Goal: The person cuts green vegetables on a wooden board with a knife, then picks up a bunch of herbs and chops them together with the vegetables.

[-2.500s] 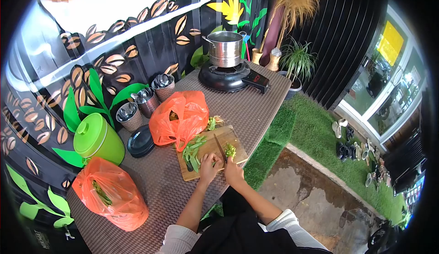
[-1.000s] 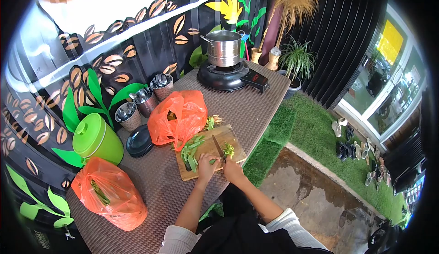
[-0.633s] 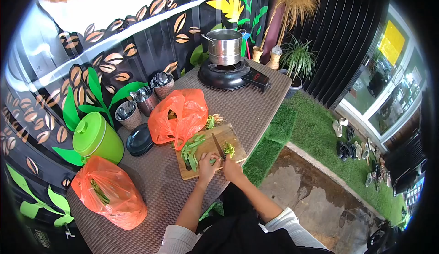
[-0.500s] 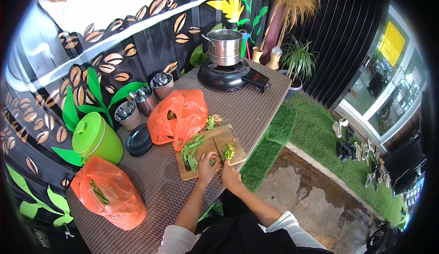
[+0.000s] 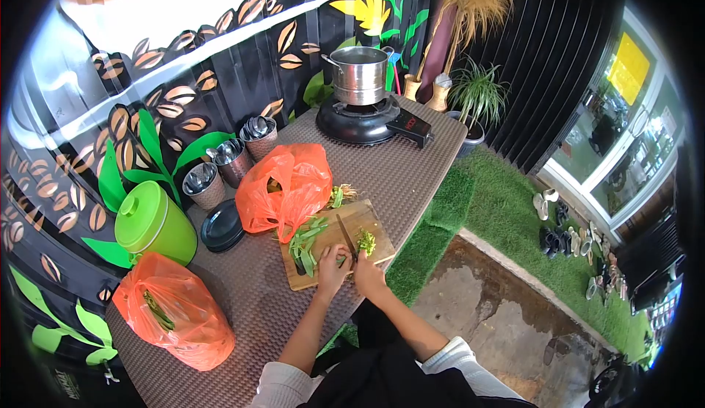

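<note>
On a wooden cutting board (image 5: 302, 279) at the table's near edge, my left hand (image 5: 333, 265) is closed on green leafy vegetables (image 5: 308, 243), whose leaves spread to its left. My right hand (image 5: 369, 277) grips a knife (image 5: 344, 230), its blade pointing away from me across the board, just right of my left fingers. A small pile of chopped greens (image 5: 366, 243) lies to the right of the blade. Behind the board, a bunch of stems with roots (image 5: 342, 195) rests beside an orange plastic bag (image 5: 286, 184). My fingers hide the knife's handle.
A metal pot (image 5: 358, 77) stands on a black portable stove (image 5: 358, 121) at the far end. Along the wall are cups of cutlery (image 5: 232, 162), dark plates (image 5: 222, 226) and a green lidded bucket (image 5: 156, 224). Another orange bag (image 5: 176, 312) sits at the left on the brown table (image 5: 253, 290).
The knife and my right hand have shifted slightly left, and the blade tip has swung a little to the left. My left hand stays on the greens.
</note>
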`<state>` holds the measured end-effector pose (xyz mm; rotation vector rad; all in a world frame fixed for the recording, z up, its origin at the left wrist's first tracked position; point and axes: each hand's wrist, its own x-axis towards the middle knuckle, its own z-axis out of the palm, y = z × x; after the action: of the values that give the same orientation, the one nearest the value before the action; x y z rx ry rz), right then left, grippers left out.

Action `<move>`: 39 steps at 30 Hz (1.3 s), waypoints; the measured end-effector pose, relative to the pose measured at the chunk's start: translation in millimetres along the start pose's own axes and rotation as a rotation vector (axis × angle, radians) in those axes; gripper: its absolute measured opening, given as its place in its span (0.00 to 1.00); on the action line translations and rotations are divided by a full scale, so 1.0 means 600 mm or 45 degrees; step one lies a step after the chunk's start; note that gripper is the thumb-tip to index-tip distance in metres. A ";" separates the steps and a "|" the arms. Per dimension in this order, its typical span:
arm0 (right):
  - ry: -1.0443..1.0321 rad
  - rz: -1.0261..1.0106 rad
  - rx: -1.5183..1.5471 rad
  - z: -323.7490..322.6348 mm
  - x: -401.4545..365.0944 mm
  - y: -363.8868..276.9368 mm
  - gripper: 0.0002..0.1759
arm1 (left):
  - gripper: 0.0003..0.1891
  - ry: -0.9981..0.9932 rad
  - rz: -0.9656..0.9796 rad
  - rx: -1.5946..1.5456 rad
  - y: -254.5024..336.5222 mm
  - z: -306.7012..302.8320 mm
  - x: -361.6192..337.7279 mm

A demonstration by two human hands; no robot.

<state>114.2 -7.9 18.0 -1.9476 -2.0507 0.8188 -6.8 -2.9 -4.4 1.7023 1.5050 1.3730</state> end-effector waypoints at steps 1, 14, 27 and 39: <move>0.000 0.004 0.001 -0.006 0.000 0.002 0.16 | 0.11 0.001 0.031 0.013 -0.002 0.001 0.000; 0.091 -0.086 -0.079 -0.011 -0.005 -0.002 0.13 | 0.09 0.049 0.145 0.190 -0.016 0.001 -0.008; 0.030 -0.034 -0.046 -0.002 -0.016 -0.013 0.16 | 0.10 0.017 0.008 0.001 -0.013 -0.001 -0.004; 0.043 0.056 -0.055 0.007 -0.028 -0.024 0.15 | 0.09 0.072 -0.089 -0.169 -0.022 0.003 -0.010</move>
<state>101.4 -24.9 25.7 -2.0219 -2.0293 0.7518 -10.1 -4.0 -18.4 1.5282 1.4551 1.4610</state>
